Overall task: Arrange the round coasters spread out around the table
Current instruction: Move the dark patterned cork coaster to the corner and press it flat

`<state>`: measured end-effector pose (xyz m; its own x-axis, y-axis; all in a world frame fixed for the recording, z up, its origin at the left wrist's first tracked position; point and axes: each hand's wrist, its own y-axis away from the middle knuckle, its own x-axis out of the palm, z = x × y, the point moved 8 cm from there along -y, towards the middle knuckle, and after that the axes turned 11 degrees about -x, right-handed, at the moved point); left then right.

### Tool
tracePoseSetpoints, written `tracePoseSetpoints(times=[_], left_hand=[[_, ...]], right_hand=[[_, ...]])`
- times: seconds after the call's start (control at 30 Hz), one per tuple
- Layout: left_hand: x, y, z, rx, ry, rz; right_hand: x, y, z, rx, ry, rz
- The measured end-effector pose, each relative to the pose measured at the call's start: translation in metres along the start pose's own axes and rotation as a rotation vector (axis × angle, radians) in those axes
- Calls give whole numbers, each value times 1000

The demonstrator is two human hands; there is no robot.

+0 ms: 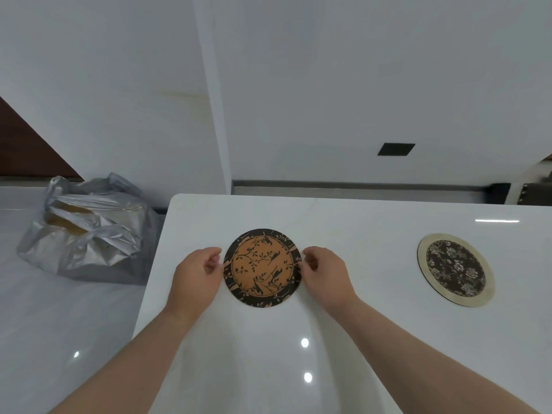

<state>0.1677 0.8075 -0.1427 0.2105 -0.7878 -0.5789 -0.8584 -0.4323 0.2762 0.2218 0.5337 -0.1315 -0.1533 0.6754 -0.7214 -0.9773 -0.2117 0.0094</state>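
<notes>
Left hand [197, 273] and right hand [325, 273] pinch the orange coaster [262, 267]
Grip sits at its 9 and 3 o'clock rim, flat on the bench [358, 324]; likely thin, light, stiff. Floral coaster [455, 270] lies well apart at 3 o'clock.

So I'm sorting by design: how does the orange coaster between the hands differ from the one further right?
The orange coaster has black branches and a dark border; the floral coaster is dark with pale flowers and rim. The left hand and right hand hold the orange coaster's edges; the floral coaster lies untouched. Both are round, flat on the table.
</notes>
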Motion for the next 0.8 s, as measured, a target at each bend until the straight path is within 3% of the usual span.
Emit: tracePoseSetpoints(times=[0.07,0.13,0.27,0.8], left_hand=[[1,10,0,156,-186,-25],[12,16,0,287,-421,10],[29,15,2,339,-715,33],[26,19,-8,375,-728,-9]], right_hand=[[-3,5,5,-172,133,-34],[3,8,3,-291,282,63],[20,12,-8,-380,571,271],[19,10,-5,-379,549,246]])
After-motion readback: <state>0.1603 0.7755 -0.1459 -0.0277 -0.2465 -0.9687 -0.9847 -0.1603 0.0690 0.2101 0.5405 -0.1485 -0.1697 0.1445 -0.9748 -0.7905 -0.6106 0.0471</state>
